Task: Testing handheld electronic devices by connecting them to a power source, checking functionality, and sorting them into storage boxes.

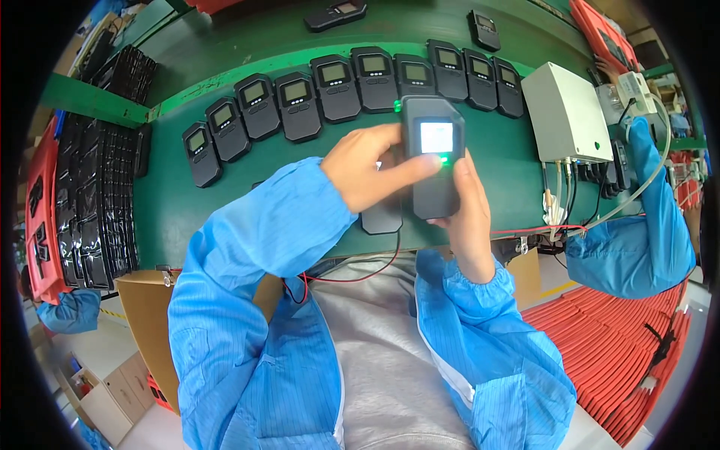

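Note:
A dark grey handheld meter is held upright above the bench, its small screen lit white and green lights glowing below the screen and at its upper left corner. My left hand grips its left side, the thumb lying across the front by the lower green light. Along the right edge, my right hand wraps its fingers and thumb around the case. Partly hidden under my left hand lies another grey meter near the bench's front edge, with a thin wire by its lower end.
Several similar meters stand in a curved row across the green bench. A white box with cables is at the right, near a co-worker's blue sleeve. Black trays are stacked left; red trays lie lower right.

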Available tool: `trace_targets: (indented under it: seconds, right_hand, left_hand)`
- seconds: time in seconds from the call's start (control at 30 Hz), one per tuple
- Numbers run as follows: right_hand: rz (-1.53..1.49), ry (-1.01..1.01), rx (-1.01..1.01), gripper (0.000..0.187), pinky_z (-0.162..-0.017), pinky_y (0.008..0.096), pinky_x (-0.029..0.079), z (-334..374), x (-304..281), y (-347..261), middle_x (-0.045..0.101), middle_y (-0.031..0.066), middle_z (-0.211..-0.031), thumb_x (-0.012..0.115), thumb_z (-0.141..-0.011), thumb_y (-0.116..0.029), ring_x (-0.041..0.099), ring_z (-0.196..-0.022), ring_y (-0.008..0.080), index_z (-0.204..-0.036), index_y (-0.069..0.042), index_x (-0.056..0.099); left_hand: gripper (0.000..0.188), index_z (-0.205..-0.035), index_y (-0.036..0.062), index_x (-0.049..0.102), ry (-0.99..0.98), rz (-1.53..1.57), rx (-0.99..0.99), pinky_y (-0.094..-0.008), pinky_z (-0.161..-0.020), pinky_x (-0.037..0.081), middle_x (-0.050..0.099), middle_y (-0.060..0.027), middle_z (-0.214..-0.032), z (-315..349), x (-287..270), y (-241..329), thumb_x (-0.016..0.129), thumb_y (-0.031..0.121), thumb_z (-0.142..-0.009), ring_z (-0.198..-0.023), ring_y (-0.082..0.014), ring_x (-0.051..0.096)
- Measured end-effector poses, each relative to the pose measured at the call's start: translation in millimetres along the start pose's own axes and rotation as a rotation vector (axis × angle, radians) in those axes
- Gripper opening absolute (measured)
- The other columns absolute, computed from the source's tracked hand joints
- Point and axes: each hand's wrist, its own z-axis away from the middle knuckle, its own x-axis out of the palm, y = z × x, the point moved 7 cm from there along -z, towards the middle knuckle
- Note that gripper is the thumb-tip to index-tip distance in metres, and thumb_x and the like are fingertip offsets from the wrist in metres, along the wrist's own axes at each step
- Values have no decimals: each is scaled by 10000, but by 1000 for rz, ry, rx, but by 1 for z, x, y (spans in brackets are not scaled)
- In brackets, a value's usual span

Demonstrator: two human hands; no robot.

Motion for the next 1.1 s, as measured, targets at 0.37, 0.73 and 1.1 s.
trace_targets:
  seconds: [0.37,0.73,1.1]
  right_hand:
    - [655,237,-518,381,-762,348,492,-14,-23,-11,627,137,-1051,497,-996,-260,617,-863,271,-1312,-49,523]
    - [1076,176,-702,313,-845,353,482,-9,-22,-3,598,145,-1113,652,-865,-51,596,-986,296,-1178,-33,640]
    - [901,355,-664,355,-786,319,495,-17,-54,-4,607,137,-1076,722,-826,-66,606,-956,243,-1165,3,642]
  left_hand:
    - [434,-1085,31,674,61,-155,-16,-263,-635,481,656,-47,-909,-26,-30,9,675,420,-893,-790,-120,621]
    - [554,-1277,28,559,659,-494,-174,-370,-897,505,669,-139,-1056,-69,-352,-134,594,461,-934,-974,-247,648]
    - [625,-1362,113,518,534,-1308,-593,-440,-948,478,555,-132,-1288,121,-267,-59,587,531,-901,-1165,-347,560]
